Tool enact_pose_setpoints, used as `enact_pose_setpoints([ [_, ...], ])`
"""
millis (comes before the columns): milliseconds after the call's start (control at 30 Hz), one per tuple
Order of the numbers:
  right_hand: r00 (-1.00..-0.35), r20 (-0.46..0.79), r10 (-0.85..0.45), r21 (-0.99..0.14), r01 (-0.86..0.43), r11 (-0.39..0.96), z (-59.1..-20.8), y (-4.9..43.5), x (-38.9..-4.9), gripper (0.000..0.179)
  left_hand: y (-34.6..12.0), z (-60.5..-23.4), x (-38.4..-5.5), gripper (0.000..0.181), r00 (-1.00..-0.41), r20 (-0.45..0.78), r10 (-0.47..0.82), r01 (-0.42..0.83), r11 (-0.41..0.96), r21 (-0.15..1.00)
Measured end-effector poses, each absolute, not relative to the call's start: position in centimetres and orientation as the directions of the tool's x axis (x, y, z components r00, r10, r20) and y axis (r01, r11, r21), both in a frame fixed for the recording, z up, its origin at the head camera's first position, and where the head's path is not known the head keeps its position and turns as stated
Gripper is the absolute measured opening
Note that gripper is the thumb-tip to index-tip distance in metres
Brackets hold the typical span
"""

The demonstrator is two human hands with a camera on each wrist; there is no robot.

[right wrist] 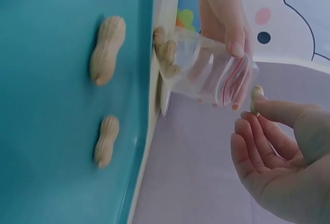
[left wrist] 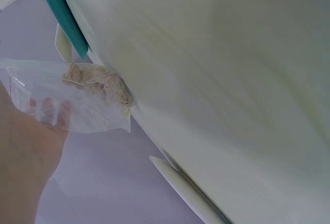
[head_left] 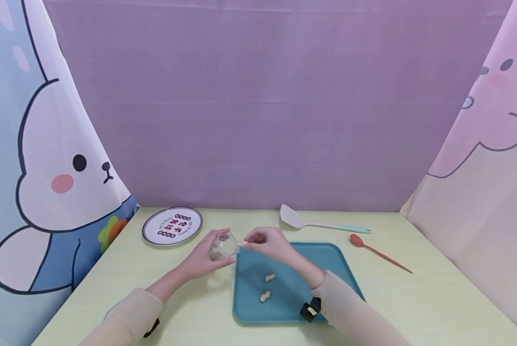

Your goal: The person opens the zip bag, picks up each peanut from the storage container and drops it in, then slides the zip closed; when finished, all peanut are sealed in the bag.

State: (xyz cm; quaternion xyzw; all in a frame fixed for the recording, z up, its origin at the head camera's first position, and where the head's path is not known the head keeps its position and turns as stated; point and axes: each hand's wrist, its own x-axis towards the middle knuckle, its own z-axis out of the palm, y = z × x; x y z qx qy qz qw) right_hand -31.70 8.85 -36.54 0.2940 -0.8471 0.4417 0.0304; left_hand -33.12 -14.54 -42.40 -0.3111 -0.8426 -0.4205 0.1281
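Note:
My left hand point(head_left: 203, 258) holds a clear zip bag point(right wrist: 193, 72) by its sides, its red-lined mouth toward the right hand. Several unshelled peanuts point(left wrist: 100, 83) are bunched in the bottom of the bag. Between thumb and fingertips, my right hand point(head_left: 270, 244) pinches a single peanut point(right wrist: 256, 99) just outside the bag's mouth. Below the hands, two peanuts lie apart on a teal tray point(head_left: 293, 269): one farther peanut point(head_left: 270, 277) and one nearer peanut point(head_left: 265, 296).
A white plate point(head_left: 152, 229) with red lettering stands at the back left. Behind the tray lies a spatula point(head_left: 293, 218) with a mint handle end, and an orange-red spoon point(head_left: 379, 252) is to the right. A purple cloth point(head_left: 258, 120) hangs behind the table.

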Motion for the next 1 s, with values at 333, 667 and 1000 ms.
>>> enact_pose_setpoints([
  [333,-0.815,0.337,-0.472,-0.724,-0.544,0.424,-36.5,6.7,-32.3,0.018,-14.6,-42.3,-33.2,0.075,-0.764,0.486,0.425,0.643,0.44,0.627],
  [667,-0.824,0.317,-0.469,-0.719,-0.531,0.448,-36.8,6.0,-32.2,0.014,-14.6,-42.3,-33.0,0.074,-0.764,0.481,0.429,0.641,0.431,0.635],
  [1000,-0.824,0.305,-0.477,-0.721,-0.527,0.45,-36.9,6.7,-32.5,0.022,-14.6,-42.2,-32.9,0.075,-0.767,0.482,0.423,0.639,0.441,0.63],
])
